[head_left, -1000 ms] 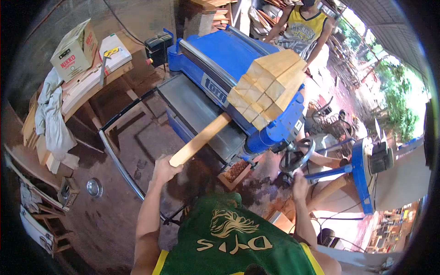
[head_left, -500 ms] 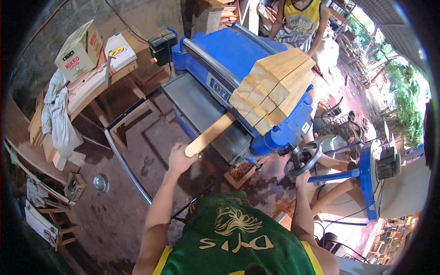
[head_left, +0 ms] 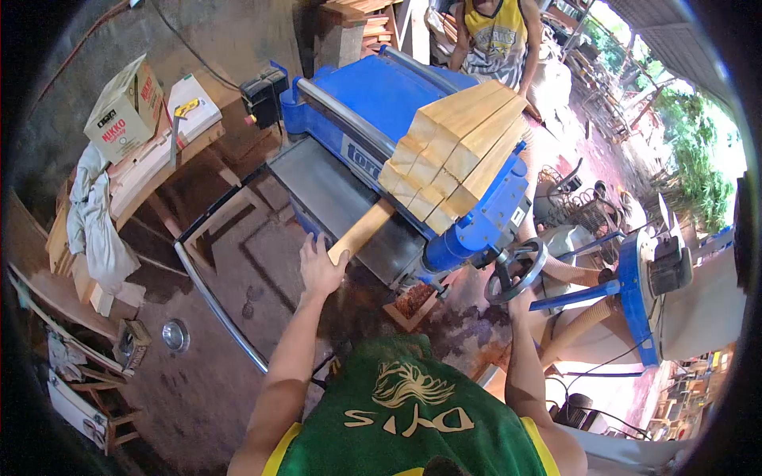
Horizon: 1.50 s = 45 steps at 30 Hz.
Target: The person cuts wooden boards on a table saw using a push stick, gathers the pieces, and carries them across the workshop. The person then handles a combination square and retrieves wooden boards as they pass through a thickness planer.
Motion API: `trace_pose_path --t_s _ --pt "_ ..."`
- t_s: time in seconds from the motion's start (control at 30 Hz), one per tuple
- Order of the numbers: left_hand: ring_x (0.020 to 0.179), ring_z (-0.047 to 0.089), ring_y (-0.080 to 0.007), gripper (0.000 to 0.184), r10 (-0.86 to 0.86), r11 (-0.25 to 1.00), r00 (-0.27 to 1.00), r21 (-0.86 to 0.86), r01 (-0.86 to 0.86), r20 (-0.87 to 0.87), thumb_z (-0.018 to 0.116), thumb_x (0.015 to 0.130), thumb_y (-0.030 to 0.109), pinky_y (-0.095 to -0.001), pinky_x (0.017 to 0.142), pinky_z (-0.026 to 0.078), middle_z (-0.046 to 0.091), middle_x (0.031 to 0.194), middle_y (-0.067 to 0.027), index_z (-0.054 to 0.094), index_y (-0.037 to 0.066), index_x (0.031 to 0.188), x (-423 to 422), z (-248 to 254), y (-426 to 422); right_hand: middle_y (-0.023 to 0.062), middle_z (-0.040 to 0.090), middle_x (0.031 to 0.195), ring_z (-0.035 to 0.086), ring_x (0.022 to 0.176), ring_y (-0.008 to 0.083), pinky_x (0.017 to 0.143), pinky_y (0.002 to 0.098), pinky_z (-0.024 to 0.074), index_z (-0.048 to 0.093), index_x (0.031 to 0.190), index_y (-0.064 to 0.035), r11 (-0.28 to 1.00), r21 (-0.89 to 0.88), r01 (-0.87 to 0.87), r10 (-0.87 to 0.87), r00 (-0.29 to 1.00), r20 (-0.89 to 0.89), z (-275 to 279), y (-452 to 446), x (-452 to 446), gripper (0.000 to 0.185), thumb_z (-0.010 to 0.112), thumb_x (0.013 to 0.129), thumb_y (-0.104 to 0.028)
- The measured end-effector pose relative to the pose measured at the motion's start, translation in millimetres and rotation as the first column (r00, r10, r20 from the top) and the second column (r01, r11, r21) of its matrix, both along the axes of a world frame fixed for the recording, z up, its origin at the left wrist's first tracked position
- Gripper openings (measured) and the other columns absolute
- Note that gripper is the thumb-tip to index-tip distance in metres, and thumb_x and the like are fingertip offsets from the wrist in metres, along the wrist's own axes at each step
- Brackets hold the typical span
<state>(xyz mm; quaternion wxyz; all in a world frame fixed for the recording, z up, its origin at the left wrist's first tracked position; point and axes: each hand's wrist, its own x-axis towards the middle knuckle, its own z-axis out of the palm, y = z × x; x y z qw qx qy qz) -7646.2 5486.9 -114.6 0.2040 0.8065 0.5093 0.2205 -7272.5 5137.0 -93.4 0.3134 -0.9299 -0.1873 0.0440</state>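
Workshop bench (head_left: 208,135), NIKKO box (head_left: 117,127), "tor"-lettered machine (head_left: 377,91); left grip (head_left: 320,271) open against board (head_left: 361,231), right grip (head_left: 521,303) unclear.

Blue planer (head_left: 373,79): painted metal, smooth, with a soft gloss. The 2 rollers (head_left: 345,117) on top: bright, shiny metal. Its near bed (head_left: 329,190): smooth grey metal, dull sheen. The stacked lumber (head_left: 456,151) and the single strip (head_left: 363,229): pale, bare-looking wood, flat-faced and matt. At left, a box (head_left: 119,123) of matt cardboard, wrinkled cloth (head_left: 99,234) and a shiny metal dish (head_left: 175,336). At right, a smooth metal handwheel (head_left: 541,274) and a ribbed hose (head_left: 583,320). Near, a jersey (head_left: 397,401) of matt green cloth.
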Motion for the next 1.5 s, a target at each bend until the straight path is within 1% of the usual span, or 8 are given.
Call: trace_pose_path --t_s 0.3,0.43,0.5,0.57,0.73,0.97,1.2,1.5 --pt "0.137 0.035 -0.0474 0.088 0.097 0.995 0.990 0.029 -0.100 0.105 0.067 0.088 0.047 -0.0531 0.115 0.030 0.031 0.152 -0.0331 0.034 -0.010 0.146 18 -29 21 0.0263 0.065 0.117 0.060 0.113 0.0433 0.098 0.0465 0.0455 0.063 0.122 0.0001 0.989 0.140 -0.049 0.039 0.997 0.072 -26 -15 10 0.042 0.044 0.104 -0.032" --pt "0.138 0.037 -0.0406 0.081 0.027 0.996 0.793 0.048 -0.071 0.608 0.073 0.087 0.030 -0.0472 0.116 0.029 0.036 0.148 -0.0301 0.034 -0.010 0.145 20 112 21 0.0259 0.064 0.120 0.060 0.114 0.0413 0.099 0.0450 0.0447 0.063 0.123 0.0006 0.950 0.312 0.024 -0.038 0.999 0.037 -20 -13 0 0.044 0.044 0.105 -0.035" --pt "0.132 0.045 -0.0361 0.072 -0.218 0.969 0.699 0.237 0.071 0.681 0.078 0.083 0.024 -0.0462 0.113 0.034 0.047 0.141 -0.0245 0.045 -0.005 0.140 32 200 13 0.0266 0.064 0.120 0.060 0.114 0.0411 0.100 0.0442 0.0444 0.063 0.123 0.0019 0.943 0.328 0.056 -0.072 0.997 0.037 -24 -16 -7 0.045 0.044 0.105 -0.035" --pt "0.127 0.050 -0.0342 0.066 -0.419 0.899 0.690 0.376 0.225 0.590 0.080 0.079 0.025 -0.0447 0.110 0.038 0.053 0.135 -0.0200 0.054 0.000 0.135 49 272 3 0.0250 0.065 0.120 0.061 0.114 0.0370 0.100 0.0418 0.0447 0.062 0.124 0.0035 0.928 0.362 0.090 -0.106 0.994 0.022 -19 -12 -19 0.044 0.046 0.105 -0.032" --pt "0.127 0.049 -0.0381 0.062 -0.631 0.442 0.755 0.716 0.541 -0.181 0.081 0.074 0.032 -0.0486 0.109 0.039 0.054 0.134 -0.0192 0.060 0.001 0.124 110 345 -30 0.0236 0.065 0.126 0.062 0.117 0.0331 0.101 0.0398 0.0452 0.060 0.129 0.0035 0.877 0.451 0.166 -0.214 0.975 0.058 -12 -6 -47 0.045 0.050 0.104 -0.032" --pt "0.118 0.053 -0.0345 0.046 -0.409 0.601 0.899 0.696 0.394 -0.156 0.074 0.080 0.028 -0.0476 0.102 0.040 0.060 0.122 -0.0153 0.063 0.001 0.116 151 312 -43 0.0192 0.064 0.119 0.062 0.109 0.0310 0.098 0.0389 0.0464 0.060 0.128 0.0043 0.813 0.510 0.281 -0.318 0.948 -0.017 -8 -29 -53 0.037 0.058 0.099 -0.019" --pt "0.103 0.058 -0.0312 0.043 -0.375 0.572 0.918 0.748 0.337 -0.127 0.078 0.077 0.015 -0.0440 0.089 0.046 0.062 0.116 -0.0115 0.064 0.005 0.117 162 306 -52 0.0141 0.064 0.117 0.061 0.103 0.0228 0.089 0.0326 0.0485 0.062 0.123 0.0030 0.753 0.628 0.198 -0.335 0.936 0.106 18 -30 -28 0.030 0.056 0.100 -0.015" --pt "0.106 0.059 -0.0347 0.051 -0.265 0.921 0.901 0.366 0.132 0.343 0.075 0.084 0.019 -0.0445 0.091 0.049 0.060 0.112 -0.0209 0.057 -0.003 0.127 141 294 -89 0.0116 0.064 0.110 0.059 0.102 0.0197 0.094 0.0314 0.0454 0.062 0.118 0.0049 0.652 0.753 -0.091 -0.174 0.948 0.265 147 33 57 0.030 0.055 0.101 -0.018"
